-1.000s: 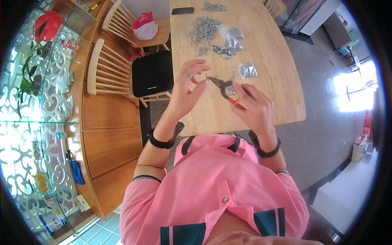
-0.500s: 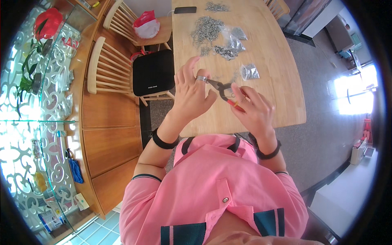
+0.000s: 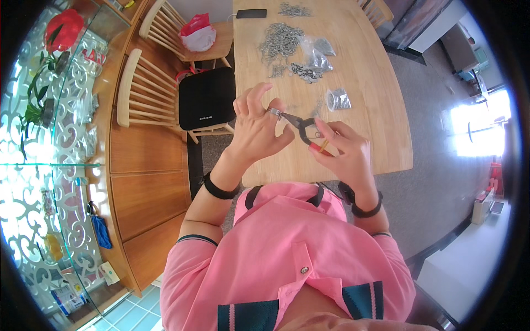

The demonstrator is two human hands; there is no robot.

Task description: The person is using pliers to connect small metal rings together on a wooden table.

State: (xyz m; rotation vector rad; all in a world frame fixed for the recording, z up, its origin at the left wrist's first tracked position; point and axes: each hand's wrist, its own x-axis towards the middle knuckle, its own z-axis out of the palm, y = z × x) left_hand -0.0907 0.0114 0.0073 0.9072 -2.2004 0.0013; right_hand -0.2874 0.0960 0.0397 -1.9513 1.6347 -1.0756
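Observation:
My right hand [image 3: 352, 151] is closed round a pair of pliers [image 3: 302, 126] with dark jaws and red-and-yellow handles. Their tips point left and reach a wide silver ring [image 3: 274, 111] worn on a finger of my left hand [image 3: 254, 129]. The left hand is raised over the near part of the table, its fingers apart and the thumb held away. Whether a small metal piece sits between the plier tips and the ring is too fine to tell. Beyond the hands lie a few thin metal bits [image 3: 317, 106], partly hidden.
On the wooden table [image 3: 381, 138] lie a large heap of silver metal links [image 3: 280, 43], a smaller pile [image 3: 294, 10], dark rings [image 3: 305, 72], clear bags [image 3: 318, 59], another small bag [image 3: 338, 99] and a phone [image 3: 252, 13]. A chair with a black cushion [image 3: 207, 96] stands left.
The pliers and my right hand have shifted slightly down and tilted, with the yellow part of the handle showing more. My left hand has dipped a little; the tips stay by the silver ring.

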